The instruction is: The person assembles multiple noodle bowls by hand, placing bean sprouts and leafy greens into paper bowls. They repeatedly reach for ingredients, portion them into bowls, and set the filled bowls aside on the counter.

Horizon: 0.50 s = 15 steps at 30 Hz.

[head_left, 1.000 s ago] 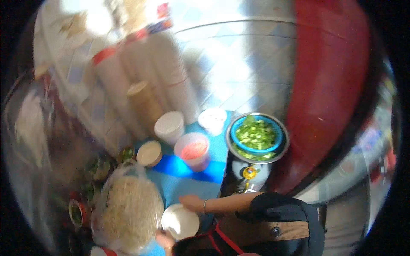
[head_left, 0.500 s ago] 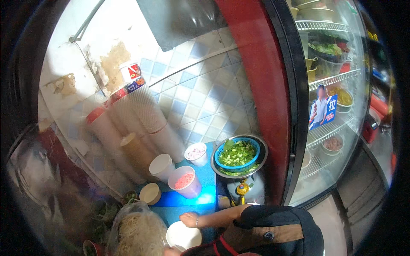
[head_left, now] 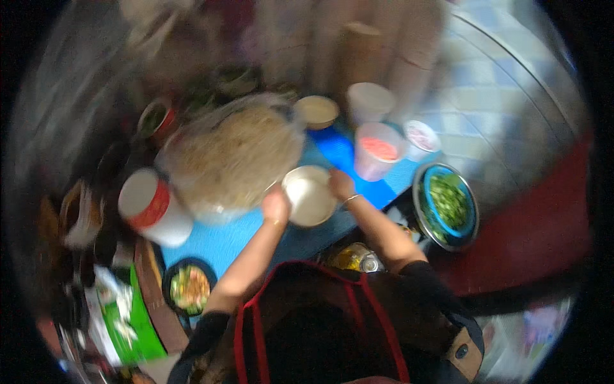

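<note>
View has swung left. Left hand (head_left: 276,205) has its grip closed on the bowl's (head_left: 309,197) edge; right hand (head_left: 341,184) meets the opposite rim, grip too blurred to tell.

Counter stock around the fingers (head_left: 335,182)

Beyond: one tan bowl (head_left: 318,123). Right: one translucent tub (head_left: 372,168), pink contents (head_left: 380,150); farther right, one blue basket (head_left: 431,200) of chopped greens (head_left: 449,201) within a metal bowl (head_left: 417,195). Left: one red-and-white container (head_left: 165,230); lower left, one dark bowl (head_left: 167,281), chopped food (head_left: 190,288).
</note>
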Available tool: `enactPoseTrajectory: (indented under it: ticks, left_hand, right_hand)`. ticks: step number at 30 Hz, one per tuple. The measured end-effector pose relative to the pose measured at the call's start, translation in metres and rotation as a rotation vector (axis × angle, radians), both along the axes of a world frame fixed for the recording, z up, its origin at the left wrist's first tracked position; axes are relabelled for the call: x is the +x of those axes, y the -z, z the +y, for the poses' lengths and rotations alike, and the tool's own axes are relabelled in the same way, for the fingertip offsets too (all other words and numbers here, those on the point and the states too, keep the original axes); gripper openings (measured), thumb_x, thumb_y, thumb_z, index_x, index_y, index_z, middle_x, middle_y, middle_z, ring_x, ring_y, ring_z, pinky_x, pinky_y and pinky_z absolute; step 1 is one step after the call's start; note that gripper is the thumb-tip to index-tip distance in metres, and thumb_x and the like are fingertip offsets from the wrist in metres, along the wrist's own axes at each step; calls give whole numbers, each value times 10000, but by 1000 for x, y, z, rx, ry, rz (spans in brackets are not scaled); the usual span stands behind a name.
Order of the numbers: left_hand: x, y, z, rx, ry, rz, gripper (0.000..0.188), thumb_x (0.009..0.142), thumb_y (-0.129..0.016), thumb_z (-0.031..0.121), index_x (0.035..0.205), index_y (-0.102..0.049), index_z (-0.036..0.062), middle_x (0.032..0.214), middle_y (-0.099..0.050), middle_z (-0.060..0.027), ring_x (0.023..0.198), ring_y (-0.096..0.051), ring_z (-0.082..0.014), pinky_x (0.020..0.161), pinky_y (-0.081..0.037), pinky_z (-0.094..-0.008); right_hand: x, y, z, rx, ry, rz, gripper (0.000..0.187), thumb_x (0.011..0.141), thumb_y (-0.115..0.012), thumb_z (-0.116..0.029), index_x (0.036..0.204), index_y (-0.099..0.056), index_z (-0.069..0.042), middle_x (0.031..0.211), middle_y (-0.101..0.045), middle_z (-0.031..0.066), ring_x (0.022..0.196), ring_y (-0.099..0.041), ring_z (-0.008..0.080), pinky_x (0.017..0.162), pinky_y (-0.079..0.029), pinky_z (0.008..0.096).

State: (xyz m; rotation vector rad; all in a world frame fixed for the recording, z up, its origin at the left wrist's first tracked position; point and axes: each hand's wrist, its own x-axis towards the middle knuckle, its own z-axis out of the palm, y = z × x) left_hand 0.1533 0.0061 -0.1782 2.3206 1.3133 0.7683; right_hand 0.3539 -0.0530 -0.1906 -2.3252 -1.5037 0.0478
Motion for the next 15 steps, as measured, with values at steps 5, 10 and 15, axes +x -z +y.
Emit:
enactPoseTrajectory:
  ticks: [5,10,15]
  left_hand:
    - [-11,3,-3,45,-33,-91,194,707,-546,153,854,-515,29,803,-563,-201,784,-548,-362,682,-444,-453]
    - [-4,-19,-5,-83,-47,-134,199,720,-581,176,815,-487,30,801,-550,-220,729,-538,-384,628,-440,-452]
    - [-7,-59,-4,-320,85,-469,326,751,-597,218,934,-419,13,786,-548,-176,680,-578,-288,549,-465,-399]
  right_hand:
    - [-6,-19,3,131,-88,30,167,773,-482,-152,883,-561,-54,799,-588,199,731,-565,377,648,-449,463]
    - [1,-59,4,-18,-103,-32,194,782,-443,-101,957,-507,-47,764,-586,217,700,-571,388,623,-452,472]
    - [5,-129,-4,179,-159,-62,200,821,-413,-158,974,-471,-42,782,-584,242,710,-565,407,624,-442,479]
